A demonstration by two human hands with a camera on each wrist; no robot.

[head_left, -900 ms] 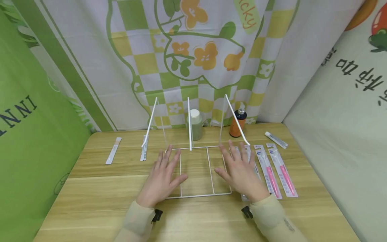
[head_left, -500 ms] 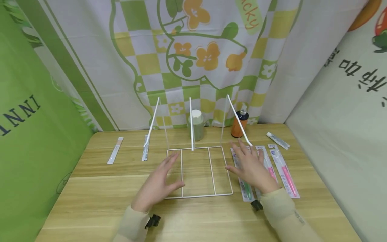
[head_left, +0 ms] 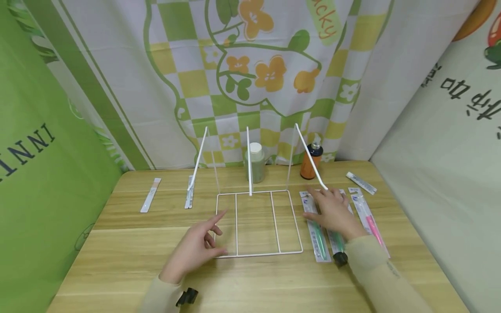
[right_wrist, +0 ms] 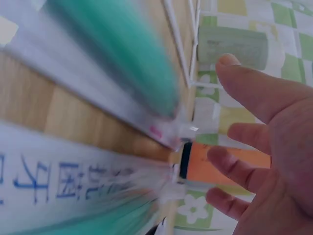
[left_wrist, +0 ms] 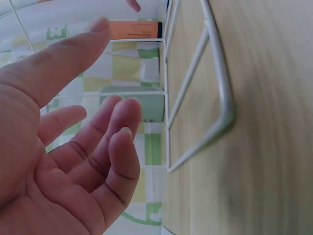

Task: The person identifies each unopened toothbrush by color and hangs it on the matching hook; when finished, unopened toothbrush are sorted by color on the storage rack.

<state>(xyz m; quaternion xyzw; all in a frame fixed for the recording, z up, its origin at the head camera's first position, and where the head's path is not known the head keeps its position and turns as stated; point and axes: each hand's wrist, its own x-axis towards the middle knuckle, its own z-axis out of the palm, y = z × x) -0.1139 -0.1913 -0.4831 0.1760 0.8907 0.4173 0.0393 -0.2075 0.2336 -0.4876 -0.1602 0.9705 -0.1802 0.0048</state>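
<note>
right hand [head_left: 332, 213]: the nearer of the two to the toothbrush packs, on the right of the surface [head_left: 250, 287]. fingers apart and loosely bent, nothing held; contact with a pack cannot be told. the wrist comes in from the near right, fingers toward the far side, over the far half of the packs.

left green-handled pack [head_left: 315, 232]: flat, just left of the right hand, its far end beside thumb and fingers. long axis far to near, the near end leaning slightly right.

middle green-handled pack [head_left: 335, 240]: flat, mostly hidden below the right hand and wrist; only the near part of its green handle shows clearly. axis close to that of its neighbour. whether a further pack lies beneath the hand, not clear.

pink-handled pack [head_left: 369, 219]: flat, just right of the right hand, the same lean. judged relation: all the packs run lengthwise away from the person, so a pinch across the narrow width would suit the right hand's present line.

left hand [head_left: 192, 252]: at the left edge of the white wire rack [head_left: 249, 161], well apart from the packs. forefinger extended, other fingers bent, nothing held.

white wire rack: between the hands, its base frame just left of the packs.
</note>
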